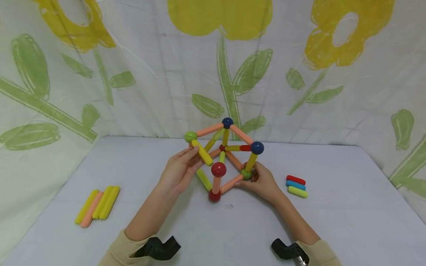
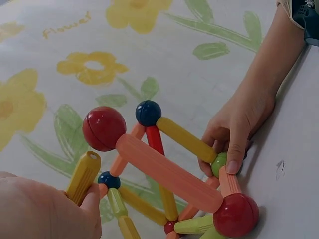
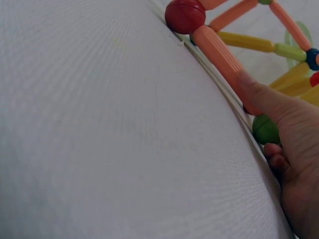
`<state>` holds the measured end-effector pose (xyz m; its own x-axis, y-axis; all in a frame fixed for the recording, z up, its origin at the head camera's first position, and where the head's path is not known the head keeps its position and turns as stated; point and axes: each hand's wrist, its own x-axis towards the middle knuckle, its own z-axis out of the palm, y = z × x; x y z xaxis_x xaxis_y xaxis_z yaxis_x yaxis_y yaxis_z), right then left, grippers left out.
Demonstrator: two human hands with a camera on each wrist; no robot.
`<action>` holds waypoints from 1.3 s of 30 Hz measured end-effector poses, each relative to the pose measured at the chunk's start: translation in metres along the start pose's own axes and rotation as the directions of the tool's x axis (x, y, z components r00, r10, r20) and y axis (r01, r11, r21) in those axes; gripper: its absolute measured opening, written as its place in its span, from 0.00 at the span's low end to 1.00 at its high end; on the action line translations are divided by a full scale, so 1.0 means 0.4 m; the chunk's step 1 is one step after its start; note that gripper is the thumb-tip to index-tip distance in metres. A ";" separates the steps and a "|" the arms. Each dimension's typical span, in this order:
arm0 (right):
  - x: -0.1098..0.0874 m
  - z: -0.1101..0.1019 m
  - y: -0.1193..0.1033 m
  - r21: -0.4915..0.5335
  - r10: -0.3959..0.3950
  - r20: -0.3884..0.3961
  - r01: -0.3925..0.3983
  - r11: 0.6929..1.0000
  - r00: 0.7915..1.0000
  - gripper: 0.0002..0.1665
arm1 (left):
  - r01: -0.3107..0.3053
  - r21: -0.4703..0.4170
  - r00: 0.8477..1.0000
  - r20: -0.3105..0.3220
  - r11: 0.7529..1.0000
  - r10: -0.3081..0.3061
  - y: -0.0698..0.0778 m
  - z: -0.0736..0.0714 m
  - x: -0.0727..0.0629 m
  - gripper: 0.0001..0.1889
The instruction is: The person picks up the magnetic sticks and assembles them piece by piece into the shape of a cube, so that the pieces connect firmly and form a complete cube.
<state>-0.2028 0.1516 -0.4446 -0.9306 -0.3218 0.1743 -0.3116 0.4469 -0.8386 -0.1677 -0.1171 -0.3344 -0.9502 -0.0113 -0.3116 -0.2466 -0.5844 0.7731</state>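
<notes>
Far L on tabletop [image 1: 139,162], 4 long sticks [image 1: 101,204] (3 yellow, 1 orange) are lying side by side. L hand [image 1: 179,168] is pinching a yellow rod [image 1: 202,152], lower end pointing nr a red ball [image 1: 218,169]. Ball-&-rod frame [image 1: 234,160] is being held mid-tabletop, btwn hands. R hand [image 1: 261,181] is gripping its lower-R green ball [image 1: 246,174]. Farther R, 3 short sticks [image 1: 296,184] are lying tog.

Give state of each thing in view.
Left hand: pinching yellow rod
Yellow rod: tilted, near end free
Upper red ball: atop salmon rod, otherwise unconnected
Right hand: gripping frame at lower green ball
Left rods: four, loose, side by side
Right short rods: three, loose, side by side
</notes>
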 end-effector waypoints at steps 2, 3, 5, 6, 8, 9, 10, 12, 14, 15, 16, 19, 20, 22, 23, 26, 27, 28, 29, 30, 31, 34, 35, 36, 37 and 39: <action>0.000 -0.001 0.000 -0.002 0.007 -0.001 -0.007 1.000 1.000 0.31 | 0.002 -0.021 1.000 0.000 1.000 -0.002 -0.003 0.007 0.000 0.25; 0.000 -0.001 0.000 -0.002 0.008 0.000 -0.008 1.000 1.000 0.31 | 0.005 -0.029 1.000 -0.002 1.000 -0.005 -0.004 0.011 -0.002 0.25; 0.000 -0.002 -0.001 0.000 0.007 -0.002 -0.007 1.000 1.000 0.31 | 0.009 -0.046 1.000 0.008 0.999 -0.008 -0.007 0.015 -0.003 0.25; 0.000 -0.002 -0.001 0.001 0.009 -0.002 -0.009 1.000 1.000 0.31 | 0.011 -0.051 1.000 0.010 0.999 -0.011 -0.008 0.017 -0.004 0.25; -0.001 -0.001 -0.002 0.001 0.008 -0.001 -0.008 1.000 1.000 0.31 | 0.014 -0.057 1.000 0.010 0.998 -0.013 -0.009 0.018 -0.007 0.25; -0.001 -0.001 -0.002 0.002 0.006 -0.001 -0.006 1.000 1.000 0.30 | 0.015 -0.060 1.000 0.009 0.998 -0.015 -0.009 0.019 -0.008 0.25; -0.001 -0.001 -0.001 0.000 0.007 -0.002 -0.007 1.000 1.000 0.31 | 0.015 -0.065 1.000 0.008 0.998 -0.015 -0.010 0.018 -0.007 0.25; -0.002 -0.002 0.000 -0.004 0.007 -0.002 -0.007 1.000 1.000 0.31 | 0.012 -0.064 1.000 0.007 0.998 -0.012 -0.010 0.018 -0.009 0.25; -0.002 -0.003 0.001 -0.010 0.004 -0.001 -0.004 1.000 1.000 0.32 | 0.007 -0.061 1.000 0.022 0.998 -0.006 -0.010 0.016 -0.010 0.25; -0.003 -0.004 0.001 -0.011 0.001 -0.001 -0.001 1.000 1.000 0.32 | 0.005 -0.055 1.000 0.030 0.998 -0.004 -0.010 0.014 -0.012 0.25; -0.003 -0.005 0.002 -0.009 0.000 0.000 0.000 1.000 1.000 0.32 | 0.002 -0.049 0.999 0.037 0.999 -0.001 -0.010 0.012 -0.014 0.25; -0.005 -0.011 0.001 0.001 -0.003 0.008 0.003 1.000 1.000 0.32 | -0.011 -0.022 0.998 0.064 1.000 0.012 -0.007 -0.001 -0.021 0.26; -0.006 -0.014 0.000 0.006 -0.003 0.011 0.003 1.000 1.000 0.32 | -0.016 -0.011 0.997 0.069 1.000 0.016 -0.006 -0.007 -0.024 0.26; -0.008 -0.020 0.000 0.007 -0.006 0.019 0.006 1.000 1.000 0.33 | -0.022 -0.001 0.997 0.072 1.000 0.022 -0.002 -0.020 -0.032 0.27; -0.010 -0.022 -0.001 0.001 -0.006 0.021 0.006 1.000 1.000 0.33 | -0.023 0.005 0.997 0.074 1.000 0.023 0.000 -0.029 -0.037 0.28; -0.021 -0.034 -0.001 -0.023 0.009 0.023 -0.008 1.000 1.000 0.33 | -0.022 0.040 0.998 0.059 0.999 0.020 0.007 -0.062 -0.056 0.29; -0.026 -0.039 -0.001 -0.027 0.014 0.023 -0.013 1.000 1.000 0.33 | -0.023 0.053 0.999 0.050 0.998 0.020 0.010 -0.074 -0.063 0.30; -0.032 -0.045 -0.003 -0.026 0.024 0.021 -0.023 0.999 0.999 0.33 | -0.026 0.072 0.999 0.038 0.997 0.023 0.014 -0.088 -0.069 0.30; -0.039 -0.052 -0.005 -0.028 0.036 0.017 -0.036 0.999 0.999 0.32 | -0.030 0.095 0.999 0.028 0.995 0.028 0.017 -0.103 -0.076 0.30; -0.046 -0.059 -0.007 -0.030 0.045 0.013 -0.044 0.999 0.999 0.32 | -0.038 0.122 0.999 0.018 0.992 0.036 0.020 -0.118 -0.081 0.30; -0.053 -0.067 -0.008 -0.030 0.053 0.009 -0.053 0.998 0.999 0.32 | -0.047 0.149 0.999 0.011 0.988 0.045 0.022 -0.133 -0.087 0.30; -0.075 -0.094 -0.013 -0.036 0.067 -0.007 -0.067 0.997 0.998 0.30 | -0.078 0.242 0.997 -0.010 0.967 0.083 0.029 -0.185 -0.101 0.30; -0.082 -0.103 -0.013 -0.047 0.065 -0.015 -0.065 0.997 0.998 0.29 | -0.092 0.276 0.995 -0.013 0.957 0.100 0.031 -0.203 -0.105 0.30; -0.089 -0.112 -0.014 -0.053 0.060 -0.023 -0.061 0.997 0.998 0.28 | -0.109 0.309 0.993 -0.018 0.945 0.121 0.032 -0.220 -0.109 0.30; -0.095 -0.122 -0.015 -0.058 0.058 -0.033 -0.059 0.997 0.998 0.27 | -0.126 0.337 0.990 -0.024 0.933 0.142 0.033 -0.237 -0.112 0.30; -0.108 -0.140 -0.016 -0.083 0.037 -0.058 -0.042 0.996 0.998 0.25 | -0.161 0.396 0.982 -0.030 0.904 0.188 0.035 -0.271 -0.119 0.29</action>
<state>-0.1715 0.2095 -0.4179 -0.9512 -0.2557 0.1730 -0.2872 0.5274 -0.7996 -0.1055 -0.2127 -0.3685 -0.9735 -0.1452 -0.1767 -0.1451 -0.2049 0.9680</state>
